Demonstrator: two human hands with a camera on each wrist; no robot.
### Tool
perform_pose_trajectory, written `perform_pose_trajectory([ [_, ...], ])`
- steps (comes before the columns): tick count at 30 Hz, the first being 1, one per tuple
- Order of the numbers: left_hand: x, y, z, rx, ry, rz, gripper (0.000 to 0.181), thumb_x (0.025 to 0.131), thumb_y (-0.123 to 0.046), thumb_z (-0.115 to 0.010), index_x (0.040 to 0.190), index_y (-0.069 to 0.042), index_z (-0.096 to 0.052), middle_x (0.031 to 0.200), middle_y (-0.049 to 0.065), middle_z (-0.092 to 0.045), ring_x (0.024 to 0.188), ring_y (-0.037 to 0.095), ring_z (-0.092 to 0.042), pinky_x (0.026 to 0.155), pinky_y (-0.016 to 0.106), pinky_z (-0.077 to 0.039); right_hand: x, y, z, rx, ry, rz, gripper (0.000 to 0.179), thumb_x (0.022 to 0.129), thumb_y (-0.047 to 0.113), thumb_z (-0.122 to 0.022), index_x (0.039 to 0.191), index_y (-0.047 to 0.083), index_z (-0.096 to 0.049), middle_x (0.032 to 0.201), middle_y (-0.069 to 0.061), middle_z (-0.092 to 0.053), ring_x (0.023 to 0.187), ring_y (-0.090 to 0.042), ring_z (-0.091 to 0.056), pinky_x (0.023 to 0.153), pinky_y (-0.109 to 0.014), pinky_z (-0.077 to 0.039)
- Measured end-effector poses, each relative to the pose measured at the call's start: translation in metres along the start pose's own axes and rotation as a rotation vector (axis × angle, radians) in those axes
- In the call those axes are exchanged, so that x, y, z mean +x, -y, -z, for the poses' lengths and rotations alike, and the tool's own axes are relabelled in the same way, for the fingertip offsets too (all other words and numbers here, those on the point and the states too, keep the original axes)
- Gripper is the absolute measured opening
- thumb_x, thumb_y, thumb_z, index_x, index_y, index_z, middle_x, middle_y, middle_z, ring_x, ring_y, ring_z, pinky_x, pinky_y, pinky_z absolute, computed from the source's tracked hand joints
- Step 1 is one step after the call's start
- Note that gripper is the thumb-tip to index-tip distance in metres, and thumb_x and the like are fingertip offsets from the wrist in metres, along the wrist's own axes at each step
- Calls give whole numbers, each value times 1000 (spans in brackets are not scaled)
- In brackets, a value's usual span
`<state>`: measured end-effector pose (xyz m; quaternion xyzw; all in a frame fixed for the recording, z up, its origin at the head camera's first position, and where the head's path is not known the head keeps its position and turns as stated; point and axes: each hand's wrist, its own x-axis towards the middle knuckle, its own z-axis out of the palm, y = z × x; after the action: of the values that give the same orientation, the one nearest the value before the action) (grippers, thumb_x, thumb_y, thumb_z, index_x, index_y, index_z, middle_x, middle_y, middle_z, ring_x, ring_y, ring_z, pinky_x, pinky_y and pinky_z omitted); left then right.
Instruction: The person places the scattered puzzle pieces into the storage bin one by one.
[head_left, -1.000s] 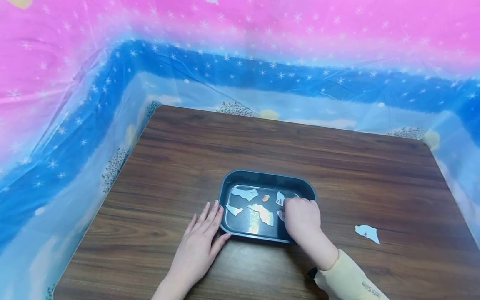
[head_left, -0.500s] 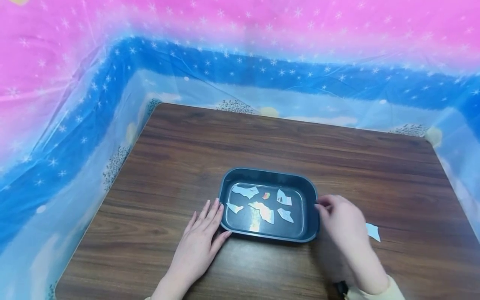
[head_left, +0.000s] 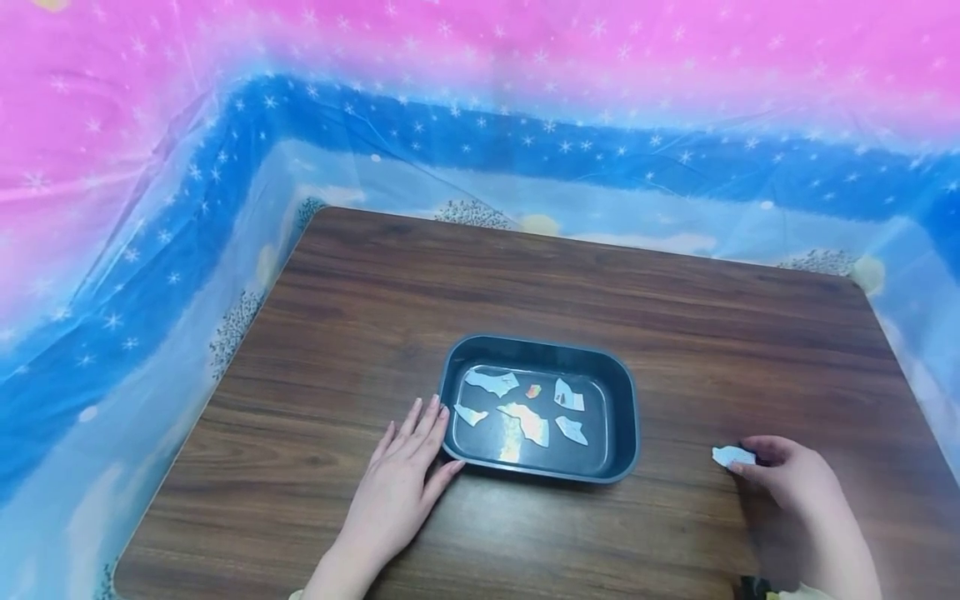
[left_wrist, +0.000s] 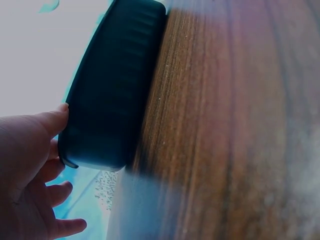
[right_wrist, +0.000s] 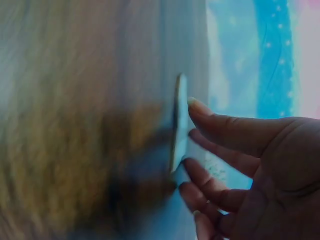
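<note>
On the right part of the table, my right hand [head_left: 802,479] pinches a jagged white shard [head_left: 729,456] between thumb and fingers. The right wrist view shows this shard [right_wrist: 179,122] edge-on as a thin flat slab, with the thumb and fingertips at its edge. A dark blue-grey rectangular tray [head_left: 547,477] stands at the middle of the table. My left hand [head_left: 405,475] touches the tray's left end and near left corner, fingers extended. In the left wrist view its thumb is against the rim of the tray [left_wrist: 110,95].
Several white shards, among them one at the tray's middle [head_left: 528,425], lie spaced out on the tray floor. A small red-orange piece [head_left: 533,391] lies among them. The brown wooden table [head_left: 375,292] has a pink and blue snowflake-print cloth [head_left: 487,125] behind and beside it.
My right hand has left the tray's right side, moved right across the table and taken hold of the shard there. The left hand and the tray have hardly moved.
</note>
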<state>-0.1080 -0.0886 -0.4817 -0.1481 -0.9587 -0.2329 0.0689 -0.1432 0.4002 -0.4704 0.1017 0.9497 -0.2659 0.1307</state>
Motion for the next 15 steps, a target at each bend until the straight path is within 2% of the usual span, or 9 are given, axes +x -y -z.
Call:
perform_pose_trajectory([
  [2, 0, 0, 0, -5, 5, 2, 64, 98, -42, -67, 150, -7, -51, 160, 5, -39, 150, 26, -31, 117, 60, -31, 2, -7, -2, 17, 19, 2, 58, 90, 29, -79, 125, -14, -60, 118, -33, -66, 107, -43, -62, 77, -37, -49],
  [8, 0, 0, 1, -12, 11, 7, 65, 99, -43, -65, 151, -7, -50, 161, 4, -38, 151, 25, -29, 117, 59, -30, 5, -13, -2, -7, -14, 17, 39, 88, 20, -80, 109, -9, -64, 102, -27, -69, 90, -29, -63, 72, -35, -45],
  [15, 0, 0, 0, -12, 4, 8, 65, 99, -43, -66, 150, -7, -51, 161, 5, -38, 151, 26, -30, 117, 60, -31, 4, -12, -3, -43, -23, 57, 37, 87, 19, -81, 97, -4, -53, 86, -14, -63, 76, -19, -56, 65, -34, -42],
])
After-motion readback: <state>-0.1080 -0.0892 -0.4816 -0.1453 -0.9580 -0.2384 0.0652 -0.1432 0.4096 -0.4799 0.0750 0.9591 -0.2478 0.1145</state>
